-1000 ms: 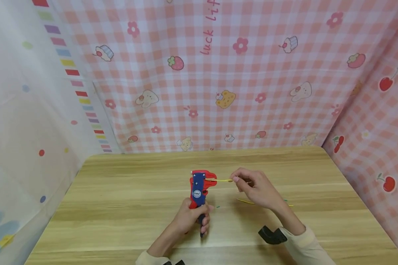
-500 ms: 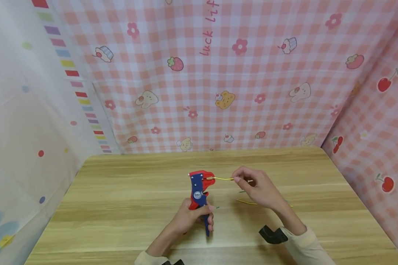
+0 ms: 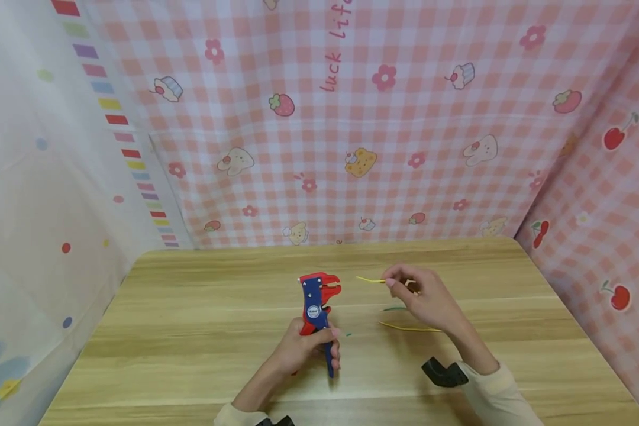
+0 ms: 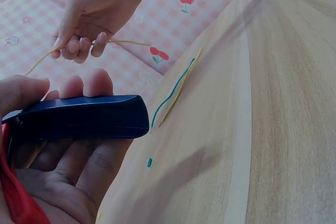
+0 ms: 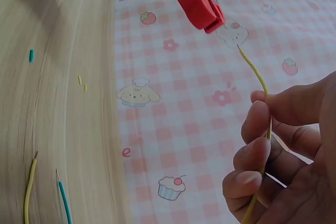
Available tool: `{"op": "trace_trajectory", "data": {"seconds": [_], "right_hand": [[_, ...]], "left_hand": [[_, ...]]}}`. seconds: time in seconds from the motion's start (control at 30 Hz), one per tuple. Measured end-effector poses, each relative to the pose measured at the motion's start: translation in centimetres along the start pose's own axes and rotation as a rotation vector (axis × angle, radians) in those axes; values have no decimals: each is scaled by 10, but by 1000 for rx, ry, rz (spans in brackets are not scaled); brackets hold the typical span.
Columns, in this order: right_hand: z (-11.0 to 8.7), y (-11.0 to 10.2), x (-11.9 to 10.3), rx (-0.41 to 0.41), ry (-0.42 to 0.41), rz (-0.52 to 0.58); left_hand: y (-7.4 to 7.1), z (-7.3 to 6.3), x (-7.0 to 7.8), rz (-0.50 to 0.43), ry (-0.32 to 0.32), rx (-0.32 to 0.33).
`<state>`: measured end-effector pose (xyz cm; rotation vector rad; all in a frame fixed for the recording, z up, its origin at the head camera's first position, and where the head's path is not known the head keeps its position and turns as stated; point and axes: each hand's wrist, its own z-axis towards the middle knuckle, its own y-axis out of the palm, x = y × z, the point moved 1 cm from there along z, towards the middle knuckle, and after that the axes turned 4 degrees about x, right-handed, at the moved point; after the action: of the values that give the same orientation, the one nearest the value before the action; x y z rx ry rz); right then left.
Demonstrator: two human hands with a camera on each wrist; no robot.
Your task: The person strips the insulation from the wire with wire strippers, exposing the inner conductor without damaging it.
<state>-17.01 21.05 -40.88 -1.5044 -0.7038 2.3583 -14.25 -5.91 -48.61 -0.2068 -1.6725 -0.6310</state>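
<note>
My left hand [image 3: 296, 350] grips a red and blue wire stripper [image 3: 312, 299] by its handles, its head standing up above the table. The stripper's jaws have a gap with no wire in it. To the right, my right hand [image 3: 425, 300] pinches a thin yellow wire [image 3: 370, 280] between thumb and forefinger. In the right wrist view the rest of this yellow wire [image 5: 254, 71] runs down across the curled fingers, and a short bare tip shows at its upper end. The wire's free end points at the stripper, apart from it.
On the wooden table [image 3: 202, 331] lie a green wire [image 3: 394, 308] and another yellow wire [image 3: 409, 328], both with bare ends. A green scrap [image 3: 348, 335] and small yellow scraps [image 5: 80, 80] lie nearby. Patterned cloth [image 3: 277, 148] hangs behind and at the sides.
The yellow wire has come out of the stripper's jaws as my right hand moved right and slightly up. The stripper's handles spread apart, and the tool shifted slightly left.
</note>
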Motion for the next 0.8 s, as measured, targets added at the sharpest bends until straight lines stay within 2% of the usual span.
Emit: {"op": "trace_trajectory", "data": {"seconds": [0.4,0.8], "right_hand": [[4,-5,15,48,-28,-74],[6,-7,28,64,13,-122]], "left_hand": [[-6,1,2,14,9,28],[-12,1,2,8,-35,61]]}}
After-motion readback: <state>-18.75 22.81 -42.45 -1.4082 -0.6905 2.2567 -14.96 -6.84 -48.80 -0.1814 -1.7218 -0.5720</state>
